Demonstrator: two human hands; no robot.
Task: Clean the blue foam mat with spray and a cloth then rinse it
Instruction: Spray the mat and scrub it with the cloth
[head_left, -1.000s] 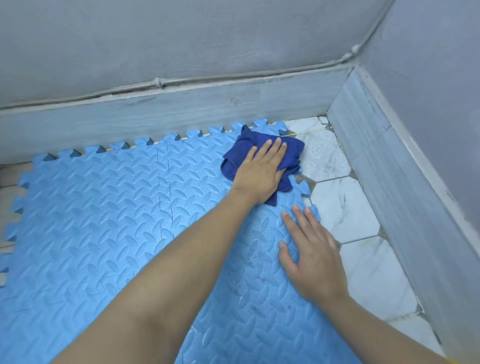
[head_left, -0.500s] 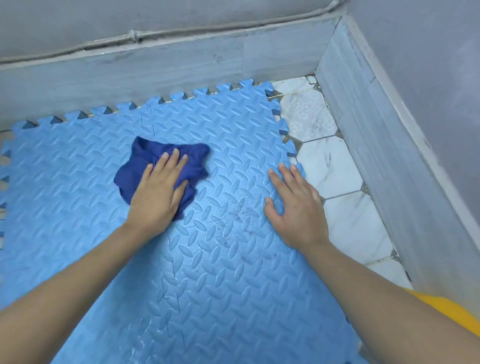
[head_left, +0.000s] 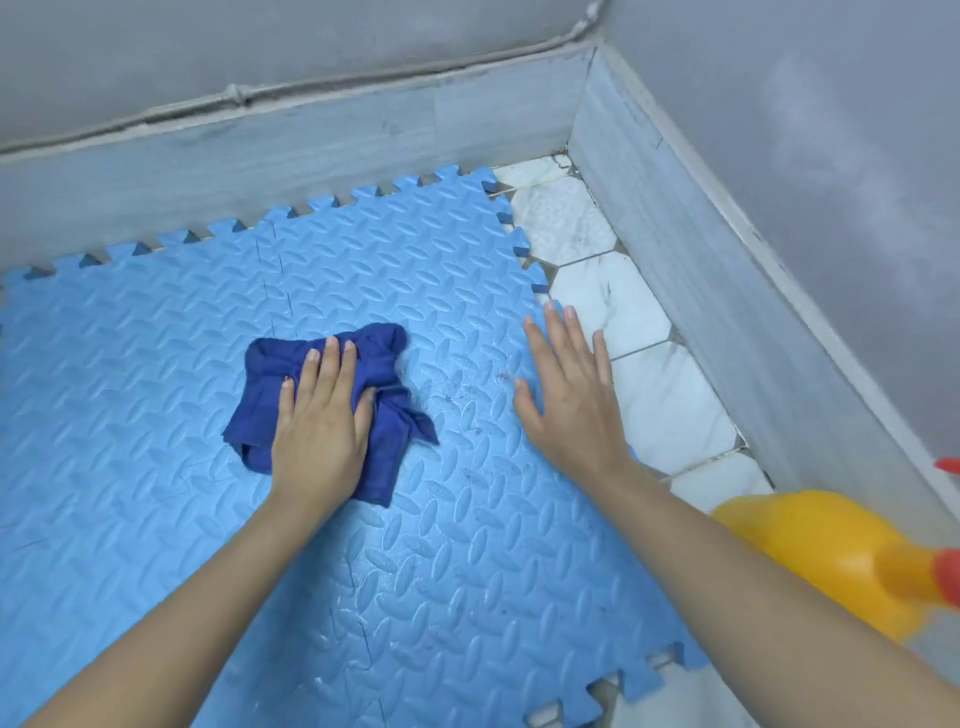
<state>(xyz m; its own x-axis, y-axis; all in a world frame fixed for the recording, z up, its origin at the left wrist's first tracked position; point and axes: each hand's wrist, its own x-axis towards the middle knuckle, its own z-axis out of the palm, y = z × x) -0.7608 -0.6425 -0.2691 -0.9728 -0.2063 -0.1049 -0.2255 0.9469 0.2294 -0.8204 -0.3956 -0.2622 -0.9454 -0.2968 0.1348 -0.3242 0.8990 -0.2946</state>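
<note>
Wiping step: left hand (head_left: 317, 436) presses the dark blue cloth (head_left: 332, 410) flat onto the blue foam mat (head_left: 156, 395), fingers straight and close together.
Bracing: right hand (head_left: 569, 395) lies flat at the mat's right edge, fingers spread.
Spray bottle (head_left: 831, 556): on the tiled floor (head_left: 670, 410), just right of the right forearm.
Next: likely working the cloth over the faint dark marks between the hands; rinsing not yet done.

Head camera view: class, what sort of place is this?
Probably a tiled corner of a home, perhaps a bathroom or wash area: white hexagonal floor tiles, grey walls meeting at a corner, and an interlocking blue foam mat being wiped.
</note>
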